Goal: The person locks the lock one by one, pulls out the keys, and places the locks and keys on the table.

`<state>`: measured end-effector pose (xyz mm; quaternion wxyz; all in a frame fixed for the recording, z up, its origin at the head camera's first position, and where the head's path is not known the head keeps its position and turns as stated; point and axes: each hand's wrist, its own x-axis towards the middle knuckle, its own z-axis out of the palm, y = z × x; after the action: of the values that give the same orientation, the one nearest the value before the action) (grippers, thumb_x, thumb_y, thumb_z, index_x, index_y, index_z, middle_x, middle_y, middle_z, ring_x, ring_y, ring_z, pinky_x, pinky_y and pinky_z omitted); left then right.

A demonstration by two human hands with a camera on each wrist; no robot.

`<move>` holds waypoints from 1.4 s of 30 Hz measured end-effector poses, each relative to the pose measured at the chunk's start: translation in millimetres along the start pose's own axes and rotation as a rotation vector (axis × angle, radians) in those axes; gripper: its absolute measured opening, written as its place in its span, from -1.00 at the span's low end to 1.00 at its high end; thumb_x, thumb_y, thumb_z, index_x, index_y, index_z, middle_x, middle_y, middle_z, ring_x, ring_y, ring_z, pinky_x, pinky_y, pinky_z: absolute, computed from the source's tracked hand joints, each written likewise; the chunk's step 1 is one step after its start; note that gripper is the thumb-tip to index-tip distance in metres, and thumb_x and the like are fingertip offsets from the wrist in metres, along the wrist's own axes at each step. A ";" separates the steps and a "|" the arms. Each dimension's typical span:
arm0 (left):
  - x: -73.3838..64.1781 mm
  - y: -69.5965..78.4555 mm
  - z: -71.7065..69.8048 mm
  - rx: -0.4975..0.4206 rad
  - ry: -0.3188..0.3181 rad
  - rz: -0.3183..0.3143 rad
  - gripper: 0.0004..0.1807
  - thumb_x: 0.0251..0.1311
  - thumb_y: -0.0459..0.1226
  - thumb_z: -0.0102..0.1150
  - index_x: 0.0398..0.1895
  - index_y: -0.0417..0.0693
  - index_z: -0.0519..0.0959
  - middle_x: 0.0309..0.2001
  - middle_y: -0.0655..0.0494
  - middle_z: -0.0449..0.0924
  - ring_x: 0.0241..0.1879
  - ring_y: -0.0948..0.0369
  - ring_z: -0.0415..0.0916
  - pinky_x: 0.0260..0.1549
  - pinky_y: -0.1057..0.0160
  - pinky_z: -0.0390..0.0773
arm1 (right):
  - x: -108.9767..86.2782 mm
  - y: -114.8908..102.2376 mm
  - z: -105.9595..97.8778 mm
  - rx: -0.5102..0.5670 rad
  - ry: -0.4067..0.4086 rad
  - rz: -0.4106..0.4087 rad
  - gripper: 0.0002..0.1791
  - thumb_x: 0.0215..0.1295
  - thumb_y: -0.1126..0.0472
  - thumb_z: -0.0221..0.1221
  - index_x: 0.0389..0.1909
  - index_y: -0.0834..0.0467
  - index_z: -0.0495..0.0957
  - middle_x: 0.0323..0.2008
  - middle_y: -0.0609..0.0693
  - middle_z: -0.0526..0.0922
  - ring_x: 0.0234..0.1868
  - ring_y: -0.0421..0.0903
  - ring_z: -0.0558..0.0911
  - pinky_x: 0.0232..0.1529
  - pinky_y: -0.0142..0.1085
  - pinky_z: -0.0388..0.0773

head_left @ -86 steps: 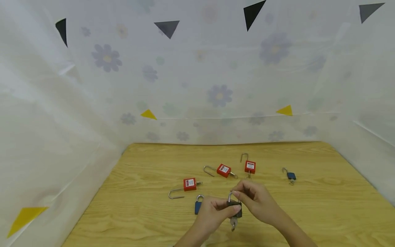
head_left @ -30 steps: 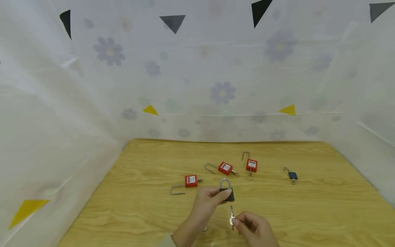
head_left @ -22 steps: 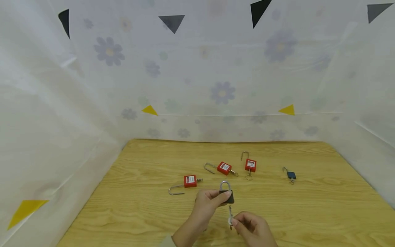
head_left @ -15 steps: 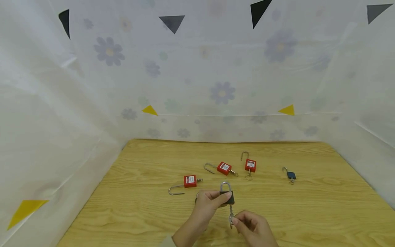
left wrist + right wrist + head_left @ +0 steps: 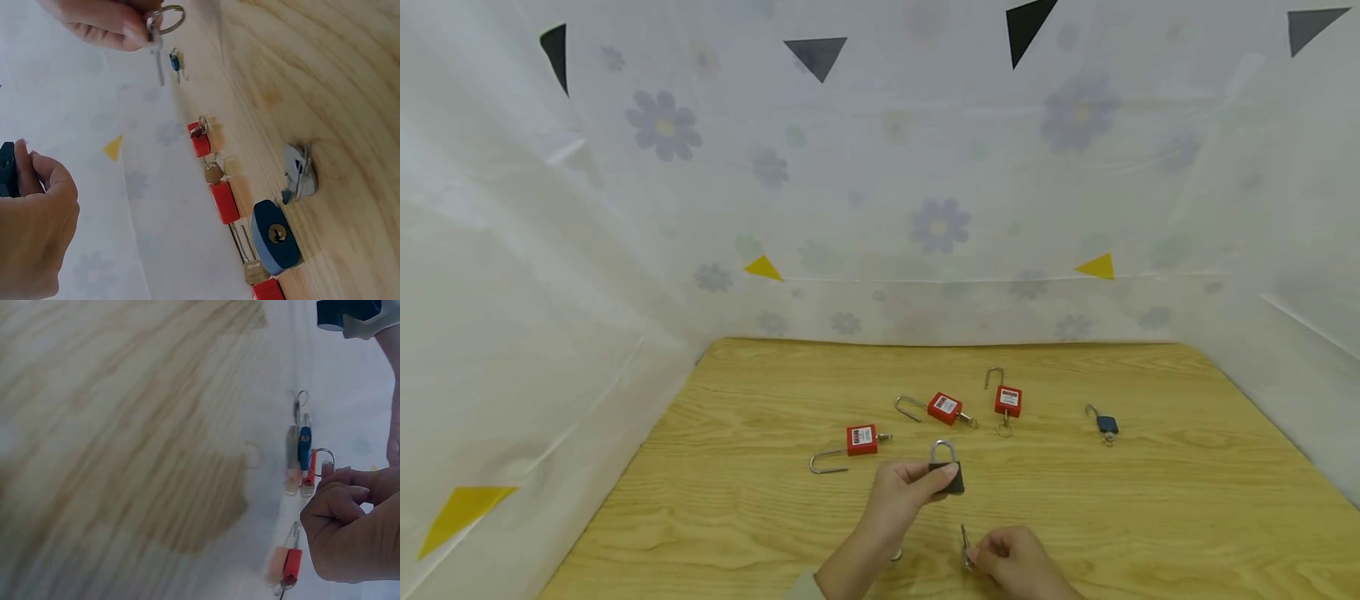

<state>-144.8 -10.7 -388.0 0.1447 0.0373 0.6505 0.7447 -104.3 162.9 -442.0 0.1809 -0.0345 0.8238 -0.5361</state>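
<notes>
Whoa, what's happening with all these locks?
A person's left hand holds up a black padlock, its shackle seemingly closed. The right hand pinches a key, apart from the lock. On the wooden table lie three red padlocks and a small blue padlock, all with open shackles. Another blue padlock is there too.

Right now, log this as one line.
left hand: holds black padlock; right hand: pinches key, apart from padlock; three red padlocks: open, on table

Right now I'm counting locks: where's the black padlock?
In the head view's lower centre, the left hand grips the black padlock above the key in the right hand.
</notes>
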 end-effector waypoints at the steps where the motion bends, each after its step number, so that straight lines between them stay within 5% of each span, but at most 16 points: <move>1: -0.1 -0.3 -0.2 0.004 0.001 -0.003 -0.67 0.12 -0.23 0.24 -0.22 -0.40 0.61 -0.30 -0.04 0.71 -0.33 0.34 0.59 -0.20 0.34 0.59 | 2.5 3.9 0.3 -0.016 0.000 0.012 -0.74 0.29 0.23 0.08 -0.46 0.35 0.60 -0.75 -0.17 0.35 -0.67 -0.25 0.29 -0.63 -0.44 0.26; 14: -0.1 -4.7 -2.5 -0.007 -0.015 -0.019 -0.66 0.12 -0.23 0.24 -0.21 -0.41 0.60 -0.31 0.00 0.71 -0.33 0.34 0.59 -0.18 0.31 0.60 | 14.9 12.6 13.6 -0.209 0.165 0.035 -0.68 0.21 0.32 0.13 -0.71 0.18 0.33 -0.74 -0.11 0.29 -0.66 -0.20 0.31 -0.65 -0.46 0.24; 21: 1.1 -8.1 -3.1 -0.004 -0.015 -0.028 -0.66 0.12 -0.23 0.25 -0.22 -0.40 0.61 -0.35 0.02 0.71 -0.37 0.35 0.60 -0.20 0.31 0.60 | 14.9 7.3 17.1 -0.289 0.171 -0.006 -0.65 0.21 0.26 0.15 -0.73 0.15 0.32 -0.76 -0.13 0.27 -0.69 -0.21 0.28 -0.67 -0.49 0.19; 28: 0.9 -8.4 -2.9 0.013 -0.006 -0.046 -0.68 0.12 -0.23 0.25 -0.23 -0.38 0.62 -0.39 0.05 0.72 -0.40 0.37 0.60 -0.25 0.34 0.60 | 17.4 8.6 17.8 -0.341 0.198 0.039 -0.64 0.19 0.19 0.18 -0.74 0.14 0.35 -0.75 -0.13 0.30 -0.66 -0.19 0.30 -0.64 -0.45 0.18; 35: 0.8 -11.0 -3.5 0.036 0.002 -0.062 -0.69 0.12 -0.21 0.24 -0.25 -0.36 0.63 -0.41 0.06 0.71 -0.41 0.37 0.59 -0.27 0.35 0.59 | 17.1 8.5 16.9 -0.329 0.191 0.064 -0.63 0.21 0.17 0.17 -0.75 0.14 0.37 -0.77 -0.14 0.30 -0.68 -0.21 0.30 -0.65 -0.45 0.20; 42: 1.4 -13.3 -3.6 0.069 0.004 -0.086 -0.68 0.15 -0.19 0.22 -0.22 -0.32 0.62 -0.35 0.02 0.71 -0.41 0.35 0.59 -0.25 0.31 0.60 | 16.8 10.9 10.3 -0.194 0.137 0.105 -0.67 0.24 0.22 0.11 -0.71 0.14 0.35 -0.74 -0.13 0.30 -0.69 -0.22 0.28 -0.63 -0.43 0.23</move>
<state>-144.9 -12.3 -401.8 0.1741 0.0129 0.6770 0.7150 -115.0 154.3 -459.9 0.1478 0.0279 0.8829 -0.4448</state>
